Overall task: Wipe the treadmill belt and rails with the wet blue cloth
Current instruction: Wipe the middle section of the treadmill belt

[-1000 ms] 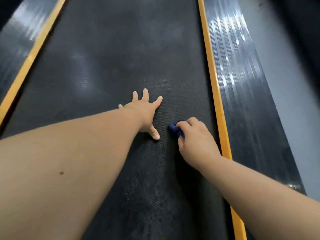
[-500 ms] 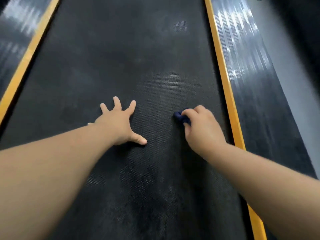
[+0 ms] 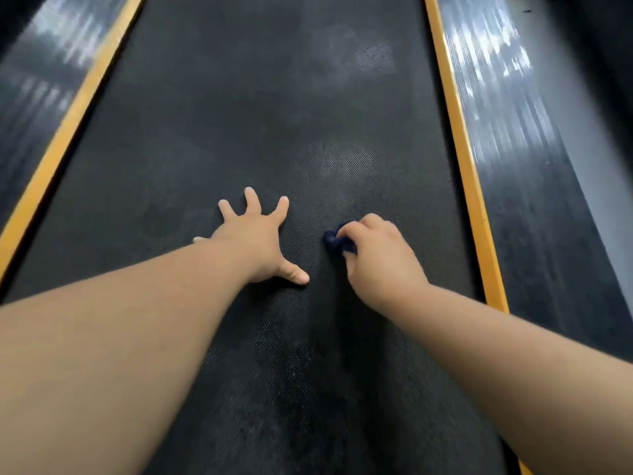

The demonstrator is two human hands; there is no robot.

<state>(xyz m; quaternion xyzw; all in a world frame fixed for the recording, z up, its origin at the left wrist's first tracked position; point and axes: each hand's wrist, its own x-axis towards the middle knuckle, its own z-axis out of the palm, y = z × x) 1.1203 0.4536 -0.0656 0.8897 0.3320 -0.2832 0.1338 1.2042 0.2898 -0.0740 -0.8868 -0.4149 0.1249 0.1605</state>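
The black textured treadmill belt (image 3: 274, 114) fills the middle of the head view. My left hand (image 3: 255, 243) lies flat on it with fingers spread. Just to its right, my right hand (image 3: 376, 258) grips a small bunched dark blue cloth (image 3: 334, 240) and holds it against the belt; most of the cloth is hidden under the fingers. Yellow strips border the belt, with the ribbed black right rail (image 3: 524, 166) and left rail (image 3: 30, 90) outside them.
The yellow right strip (image 3: 459, 138) runs close beside my right hand. The yellow left strip (image 3: 65, 132) lies far from my left hand. Grey floor (image 3: 603, 186) shows beyond the right rail. Pale dusty patches mark the belt ahead.
My left hand has moved closer to my right hand compared with half a second ago. The right hand still holds the cloth on the belt, with little shift.
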